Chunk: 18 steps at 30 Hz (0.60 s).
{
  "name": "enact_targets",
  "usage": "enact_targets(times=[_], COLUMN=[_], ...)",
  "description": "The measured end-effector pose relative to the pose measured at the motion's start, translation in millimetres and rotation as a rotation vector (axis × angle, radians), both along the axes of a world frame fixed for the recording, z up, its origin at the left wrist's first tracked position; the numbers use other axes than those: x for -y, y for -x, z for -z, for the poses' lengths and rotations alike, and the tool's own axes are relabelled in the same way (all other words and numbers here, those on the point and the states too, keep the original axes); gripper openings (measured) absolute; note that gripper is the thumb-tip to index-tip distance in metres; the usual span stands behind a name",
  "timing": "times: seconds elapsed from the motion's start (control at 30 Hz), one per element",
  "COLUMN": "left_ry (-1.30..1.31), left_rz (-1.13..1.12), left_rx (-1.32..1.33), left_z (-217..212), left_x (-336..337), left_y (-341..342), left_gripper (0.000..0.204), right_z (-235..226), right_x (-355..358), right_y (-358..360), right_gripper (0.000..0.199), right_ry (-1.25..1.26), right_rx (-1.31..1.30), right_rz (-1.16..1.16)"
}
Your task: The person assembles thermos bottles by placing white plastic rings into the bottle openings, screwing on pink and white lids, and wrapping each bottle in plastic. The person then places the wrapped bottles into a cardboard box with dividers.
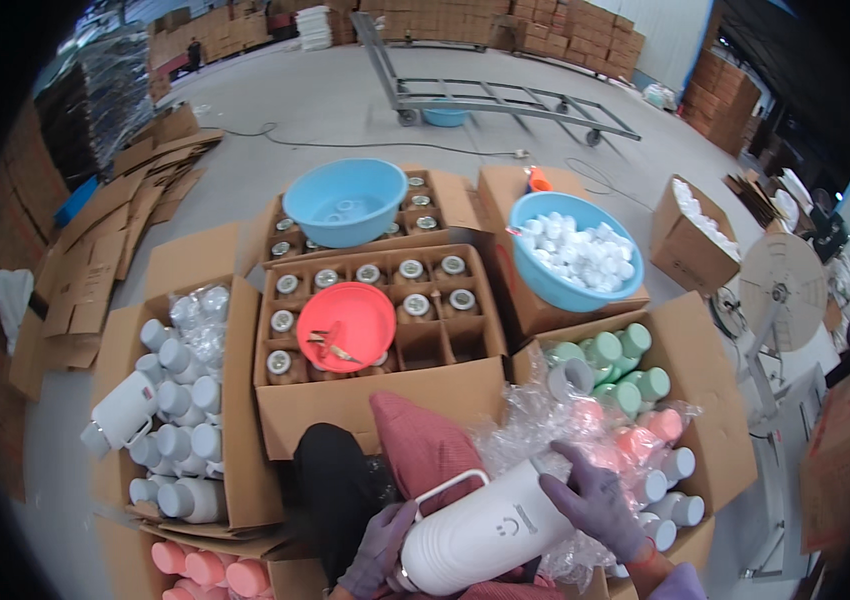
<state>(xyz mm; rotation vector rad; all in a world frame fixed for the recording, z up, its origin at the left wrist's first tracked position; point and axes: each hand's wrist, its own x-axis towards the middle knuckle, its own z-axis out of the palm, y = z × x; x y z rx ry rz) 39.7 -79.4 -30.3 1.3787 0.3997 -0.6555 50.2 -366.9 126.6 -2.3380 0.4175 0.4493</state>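
A large white insulated bottle (485,535) with a side handle and a smiley print lies slanted across my lap. My left hand (377,550), in a grey-purple glove, grips its metal-edged base end. My right hand (597,503), gloved the same, holds the other end, its fingers around the rim. Crumpled clear plastic bags (535,420) lie beside my right hand. They lie over an open carton (710,420) of green, pink and pale-blue-topped bottles. A similar white bottle with a handle (123,410) rests on the pale-topped bottles in the left carton (250,400).
Ahead, a divided carton (385,385) holds silver-topped bottles and a red bowl (347,326). Behind it sits a blue basin (345,200); another blue basin (530,270) holds white caps. Pink-topped bottles (207,568) stand lower left. A metal cart frame (505,100) and a cable (345,145) are farther off.
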Motion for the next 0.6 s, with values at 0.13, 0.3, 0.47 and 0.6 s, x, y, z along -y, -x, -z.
enact_targets(times=[0.13,0.3,0.47,0.6], left_ry=[-0.354,-0.341,-0.262,-0.476], left_rz=[0.333,-0.078,0.220,0.477], left_rx=[1.228,0.970,0.486,0.854], left_z=[-31.5,-51.3,-41.5,-36.8], left_x=[4.8,4.9,0.0,-10.1], left_y=[29.7,20.0,-29.2,-20.2], left_gripper=[0.034,0.025,0.028,0.037], right_z=[68.7,72.1,94.0,109.0], right_x=[33.0,20.5,2.2,31.4], right_y=[6.1,13.5,37.5,71.8], right_gripper=[0.056,0.051,0.049,0.058], right_ry=[-0.107,-0.326,-0.584,-0.684], right_rx=[-0.011,0.147,0.412,-0.512], right_rz=[-0.091,-0.120,-0.301,0.001])
